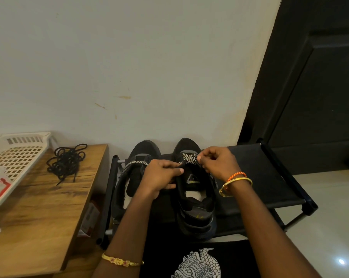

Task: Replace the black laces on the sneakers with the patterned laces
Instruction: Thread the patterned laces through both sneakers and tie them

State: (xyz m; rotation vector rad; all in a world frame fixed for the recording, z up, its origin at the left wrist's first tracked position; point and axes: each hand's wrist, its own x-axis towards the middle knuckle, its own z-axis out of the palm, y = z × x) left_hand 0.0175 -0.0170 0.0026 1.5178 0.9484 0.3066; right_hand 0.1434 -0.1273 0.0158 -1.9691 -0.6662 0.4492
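Black sneakers [191, 189], toes toward wall [129, 67].

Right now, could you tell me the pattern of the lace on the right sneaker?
Black-and-cream zigzag woven lace, seen in the head view.

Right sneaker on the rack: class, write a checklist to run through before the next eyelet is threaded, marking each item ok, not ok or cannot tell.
1. Black laces out of the sneakers, piled on the wooden table: ok.
2. Patterned lace crossed over the right sneaker near the toe: ok.
3. Right hand pinches that lace: ok.
4. Left hand steadies the sneaker: ok.
5. Lace ends equal: cannot tell.
6. Left sneaker fully laced: not ok.
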